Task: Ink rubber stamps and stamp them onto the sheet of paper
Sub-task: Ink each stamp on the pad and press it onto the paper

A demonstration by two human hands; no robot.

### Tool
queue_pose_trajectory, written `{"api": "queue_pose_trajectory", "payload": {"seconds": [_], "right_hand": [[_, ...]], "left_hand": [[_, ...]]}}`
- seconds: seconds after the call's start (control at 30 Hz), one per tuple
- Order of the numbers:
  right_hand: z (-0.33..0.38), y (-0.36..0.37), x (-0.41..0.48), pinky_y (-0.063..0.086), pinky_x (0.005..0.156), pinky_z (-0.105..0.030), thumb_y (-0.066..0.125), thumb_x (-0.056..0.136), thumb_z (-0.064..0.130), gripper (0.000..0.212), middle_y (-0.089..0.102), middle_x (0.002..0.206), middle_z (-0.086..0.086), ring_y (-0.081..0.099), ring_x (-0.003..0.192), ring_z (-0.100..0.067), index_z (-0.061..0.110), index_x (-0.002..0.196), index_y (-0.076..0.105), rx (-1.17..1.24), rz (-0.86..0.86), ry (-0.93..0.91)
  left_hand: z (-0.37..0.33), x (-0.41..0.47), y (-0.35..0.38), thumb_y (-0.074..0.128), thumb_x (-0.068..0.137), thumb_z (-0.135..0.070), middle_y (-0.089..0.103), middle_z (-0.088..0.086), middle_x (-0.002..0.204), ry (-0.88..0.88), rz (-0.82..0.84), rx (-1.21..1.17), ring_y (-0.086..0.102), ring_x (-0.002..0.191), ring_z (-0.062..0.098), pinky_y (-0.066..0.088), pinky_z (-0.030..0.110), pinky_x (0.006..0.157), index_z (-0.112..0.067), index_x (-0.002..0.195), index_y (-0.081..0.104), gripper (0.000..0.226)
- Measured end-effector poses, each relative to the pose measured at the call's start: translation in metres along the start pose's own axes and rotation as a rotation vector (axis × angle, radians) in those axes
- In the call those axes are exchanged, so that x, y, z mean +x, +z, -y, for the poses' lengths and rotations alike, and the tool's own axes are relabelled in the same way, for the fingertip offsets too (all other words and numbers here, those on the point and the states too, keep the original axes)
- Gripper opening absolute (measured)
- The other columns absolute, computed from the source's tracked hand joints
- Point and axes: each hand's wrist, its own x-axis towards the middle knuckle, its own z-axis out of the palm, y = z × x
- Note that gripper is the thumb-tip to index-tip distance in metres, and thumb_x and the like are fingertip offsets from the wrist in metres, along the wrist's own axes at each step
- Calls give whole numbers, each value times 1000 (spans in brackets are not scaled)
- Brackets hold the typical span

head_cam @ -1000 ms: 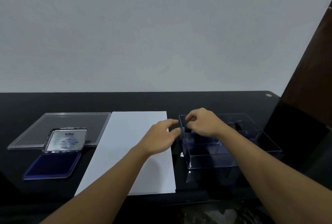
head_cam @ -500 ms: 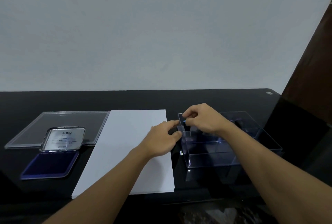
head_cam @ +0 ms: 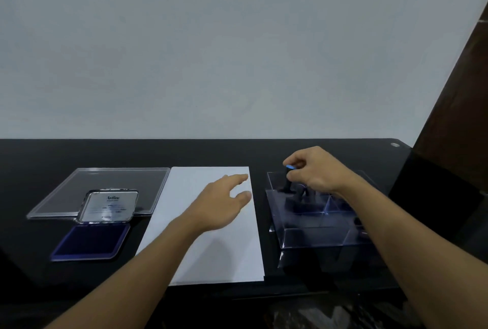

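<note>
The right hand [head_cam: 317,172] covers most of the stamp [head_cam: 289,167] it pinches; only a blue cap and dark stem show. Dark shapes inside the clear box [head_cam: 311,236], at 3 o'clock from the paper [head_cam: 211,249], are too blurred to name. The right forearm [head_cam: 396,236] hides the box's 3 o'clock side and, like the left forearm [head_cam: 126,276], runs off the bottom edge. Small print on the ink pad lid [head_cam: 111,204] is unreadable.

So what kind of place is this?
Probably a desk in an office or home, though I can't be sure. A glossy black table stands against a plain wall, set with an open blue ink pad, a sheet of paper and a clear box of stamps.
</note>
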Motion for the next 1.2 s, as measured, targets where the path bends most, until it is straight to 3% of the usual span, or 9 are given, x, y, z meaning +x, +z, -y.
{"api": "queue_pose_trajectory", "payload": {"seconds": [0.13, 0.23, 0.3, 0.4, 0.53, 0.7, 0.83, 1.0, 1.2], "right_hand": [[19, -16, -15, 56, 84, -37, 69, 90, 12, 16, 73, 97, -5, 71, 91, -27, 15, 105, 72, 119, -91, -18], [43, -14, -22, 59, 90, -41, 67, 92, 14, 12, 73, 93, -7, 73, 88, -25, 18, 104, 67, 206, -38, -59], [63, -1, -24, 59, 83, -42, 66, 93, 19, 10, 72, 88, -4, 71, 74, -19, 21, 102, 63, 192, 3, -97], [98, 31, -24, 48, 59, -30, 62, 93, 27, 7, 64, 81, 2, 56, 61, -12, 24, 99, 58, 92, 56, -168], [142, 83, -20, 44, 62, -30, 57, 92, 24, 9, 68, 93, -4, 53, 68, -16, 20, 99, 55, 37, 147, -226], [193, 146, -18, 43, 55, -23, 54, 92, 20, 10, 67, 86, 0, 55, 64, -12, 16, 100, 59, -10, 191, -349], [220, 184, -17, 49, 63, -34, 52, 91, 20, 12, 66, 88, -4, 58, 72, -21, 12, 97, 60, -72, 254, -418], [235, 220, -17, 42, 60, -35, 48, 94, 23, 13, 61, 85, -7, 49, 66, -21, 11, 96, 52, -158, 329, -458], [237, 241, -13, 36, 60, -31, 45, 96, 28, 18, 52, 82, 2, 51, 74, -20, 23, 81, 38, -273, 339, -500]], "left_hand": [[20, -27, -39, 47, 97, -42, 37, -15, 150, -42, -90, 11, 29, 140, 10, 27, 36, 115, -34, 144, 39, 47], [40, -54, -71, 49, 96, -43, 40, -19, 144, -74, -157, 40, 35, 136, 9, 31, 33, 111, -34, 142, 42, 47], [54, -71, -93, 51, 95, -40, 44, -21, 139, -81, -192, 32, 39, 133, 8, 33, 31, 108, -32, 140, 46, 46], [80, -100, -124, 51, 95, -38, 50, -13, 137, -159, -259, 75, 47, 124, 11, 37, 28, 97, -29, 137, 50, 43], [119, -136, -153, 54, 94, -37, 56, -11, 129, -250, -334, 73, 52, 109, 6, 41, 16, 77, -31, 133, 53, 39], [162, -164, -170, 56, 94, -31, 53, -3, 139, -358, -434, 125, 42, 130, 13, 31, 21, 101, -22, 135, 54, 42], [191, -170, -168, 57, 94, -29, 47, -2, 145, -377, -425, 162, 27, 142, 17, 25, 31, 114, -21, 136, 52, 43], [210, -169, -158, 52, 95, -35, 35, -4, 153, -393, -378, 241, 17, 146, 18, 15, 45, 118, -22, 140, 47, 46], [220, -170, -141, 44, 97, -40, 31, -6, 154, -358, -372, 414, 17, 145, 15, 11, 44, 117, -26, 142, 44, 47]]}}
